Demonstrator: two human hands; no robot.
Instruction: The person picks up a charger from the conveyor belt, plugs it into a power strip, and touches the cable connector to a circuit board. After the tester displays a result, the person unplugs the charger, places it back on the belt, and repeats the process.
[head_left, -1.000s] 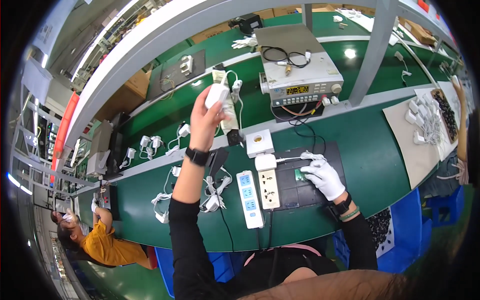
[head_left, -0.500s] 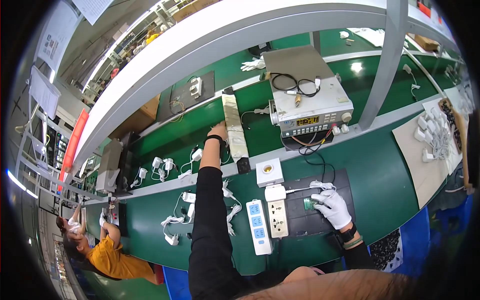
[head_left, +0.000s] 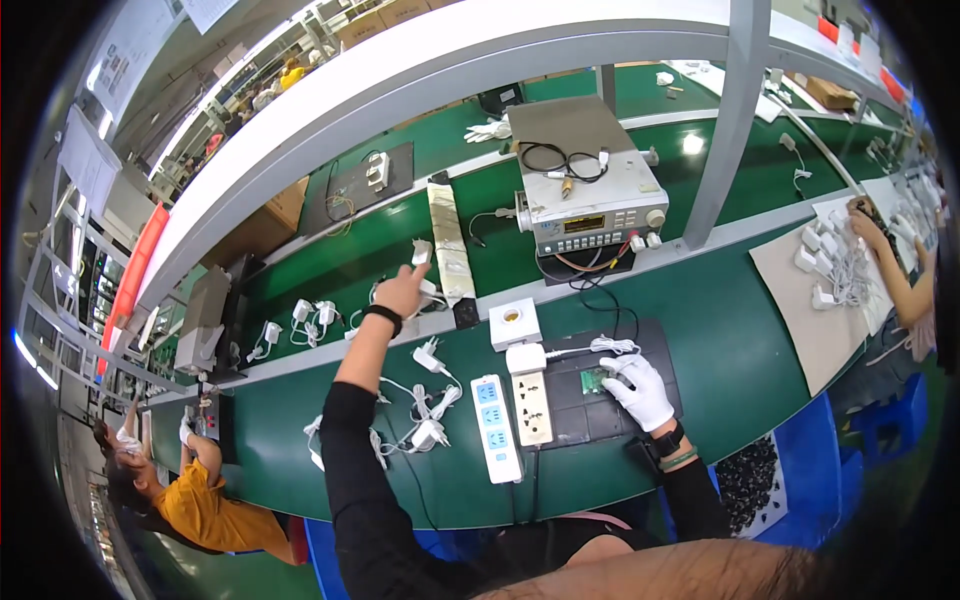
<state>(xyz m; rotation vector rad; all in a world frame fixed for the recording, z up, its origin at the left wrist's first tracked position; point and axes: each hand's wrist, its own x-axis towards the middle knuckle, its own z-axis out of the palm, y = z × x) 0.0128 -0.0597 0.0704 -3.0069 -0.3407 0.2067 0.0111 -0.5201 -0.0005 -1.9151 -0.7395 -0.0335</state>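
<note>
My left hand (head_left: 400, 291) is bare and reaches out over the far green strip beyond the metal rail. Its fingers are stretched forward, with a white plug-in charger (head_left: 422, 251) just past the fingertips. Beside that hand lies another white charger (head_left: 428, 287). On the black mat (head_left: 655, 365), my right hand (head_left: 640, 393) wears a white glove. Its fingers close at the right edge of a small green circuit board (head_left: 592, 381); the glove hides part of the grip. Left of the mat are a white multi-socket strip (head_left: 534, 412) and a white power strip with blue sockets (head_left: 496, 430).
A bench instrument (head_left: 585, 215) with looped cables on top stands beyond the mat. Several white chargers with cords (head_left: 425, 432) lie left of the power strip. A grey upright post (head_left: 728, 130) rises at the right. Co-workers (head_left: 215, 505) sit at the left and right.
My left hand has drawn back toward me, and a white charger now shows where it was. The circuit board now lies flatter on the mat under my right fingertips. The view has shifted slightly.
</note>
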